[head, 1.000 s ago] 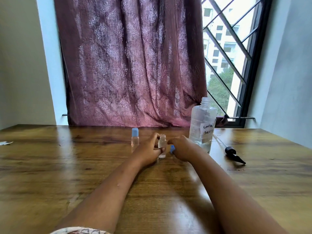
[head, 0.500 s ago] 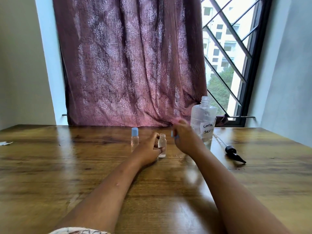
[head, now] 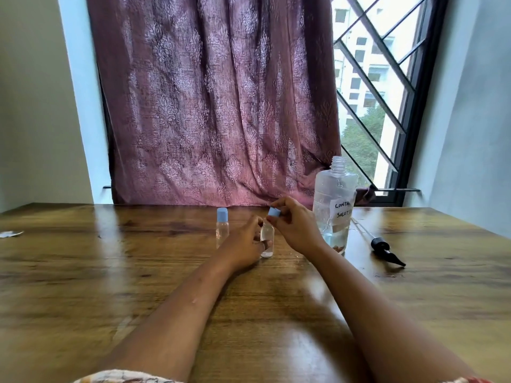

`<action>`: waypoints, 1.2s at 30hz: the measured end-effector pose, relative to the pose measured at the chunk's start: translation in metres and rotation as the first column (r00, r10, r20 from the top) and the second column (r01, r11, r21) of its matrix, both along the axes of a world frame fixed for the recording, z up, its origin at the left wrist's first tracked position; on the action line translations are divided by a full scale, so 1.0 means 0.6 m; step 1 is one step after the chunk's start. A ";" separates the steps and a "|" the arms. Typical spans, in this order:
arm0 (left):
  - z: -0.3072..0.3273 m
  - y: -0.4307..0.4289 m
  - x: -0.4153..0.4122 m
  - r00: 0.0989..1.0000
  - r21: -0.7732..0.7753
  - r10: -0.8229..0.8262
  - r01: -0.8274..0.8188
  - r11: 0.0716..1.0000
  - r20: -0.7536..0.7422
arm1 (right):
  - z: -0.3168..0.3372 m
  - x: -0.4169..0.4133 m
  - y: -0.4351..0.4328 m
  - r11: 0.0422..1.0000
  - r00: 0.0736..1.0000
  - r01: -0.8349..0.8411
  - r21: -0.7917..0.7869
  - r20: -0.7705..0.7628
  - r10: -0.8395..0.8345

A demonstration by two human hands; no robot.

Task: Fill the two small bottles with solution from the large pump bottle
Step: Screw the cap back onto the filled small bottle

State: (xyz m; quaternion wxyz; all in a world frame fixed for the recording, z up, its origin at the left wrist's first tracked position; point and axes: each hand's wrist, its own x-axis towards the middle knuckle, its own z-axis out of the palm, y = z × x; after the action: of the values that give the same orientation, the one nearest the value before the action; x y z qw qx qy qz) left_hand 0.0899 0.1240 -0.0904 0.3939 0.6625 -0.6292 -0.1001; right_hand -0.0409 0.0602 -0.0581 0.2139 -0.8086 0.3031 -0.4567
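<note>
Two small clear bottles stand on the wooden table [head: 83, 286]. The left small bottle [head: 222, 230] wears a blue cap and stands free. My left hand [head: 246, 243] grips the right small bottle [head: 267, 239] around its body. My right hand [head: 293, 225] pinches a blue cap [head: 273, 212] directly over that bottle's mouth; whether the cap touches the neck is hidden by my fingers. The large clear bottle [head: 334, 205], open at its neck and bearing a handwritten label, stands just right of my right hand with liquid low inside.
The black pump head with its long tube [head: 383, 248] lies on the table to the right of the large bottle. A scrap of white paper [head: 11, 233] sits at the far left edge. A maroon curtain [head: 215, 100] and a barred window [head: 373, 87] back the table.
My right hand picked the blue cap up from the table beside the bottle, lifted it, and brought it left over the mouth of the bottle that my left hand holds.
</note>
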 end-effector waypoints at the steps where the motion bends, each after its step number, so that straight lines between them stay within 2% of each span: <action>1: 0.000 0.000 0.000 1.000 -0.004 -0.002 0.002 1.000 -0.002 | 0.000 0.000 -0.001 1.000 1.000 -0.018 0.026 0.006 0.018; 5: 0.000 0.003 -0.001 1.000 -0.025 -0.005 0.005 1.000 -0.004 | 0.000 0.003 0.003 0.993 0.993 -0.109 0.034 -0.039 0.110; 14: -0.002 -0.002 -0.001 1.000 -0.006 -0.007 0.007 1.000 -0.020 | 0.000 0.003 0.000 0.991 0.998 0.007 -0.132 -0.057 -0.014; 19: 0.001 0.006 -0.001 0.998 -0.021 -0.027 0.026 0.999 -0.055 | 0.001 0.003 -0.008 1.000 1.000 -0.004 0.002 0.030 0.004; 21: 0.003 0.008 -0.002 0.998 -0.024 -0.036 0.035 0.999 -0.048 | 0.003 0.004 -0.011 0.990 0.992 -0.088 0.112 0.104 0.077; 23: 0.004 0.008 -0.001 0.999 -0.029 -0.033 0.032 0.999 -0.034 | 0.003 0.008 -0.008 0.941 0.966 -0.216 0.262 0.194 0.168; 25: 0.004 0.008 -0.001 0.999 -0.036 -0.030 0.029 0.999 -0.022 | 0.002 0.012 -0.004 0.897 0.945 -0.275 0.345 0.270 0.186; 31: 0.005 0.005 0.001 1.000 0.003 -0.009 0.009 1.000 0.006 | 0.005 0.010 -0.009 0.931 0.952 -0.122 0.343 0.305 0.012; 34: 0.005 0.003 0.003 0.999 0.008 -0.001 0.001 1.000 0.034 | 0.003 0.007 -0.016 0.971 0.970 0.027 0.238 0.228 -0.083; 36: 0.004 0.003 0.003 1.000 0.010 0.004 -0.005 1.000 0.030 | 0.004 0.007 -0.014 0.972 0.966 -0.032 0.234 0.256 -0.029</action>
State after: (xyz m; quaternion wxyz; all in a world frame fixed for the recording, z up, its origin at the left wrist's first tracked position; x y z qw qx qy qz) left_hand 0.0917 0.1256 -0.0879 0.3814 0.6674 -0.6329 -0.0926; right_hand -0.0364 0.0520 -0.0555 0.3463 -0.7116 0.3243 -0.5183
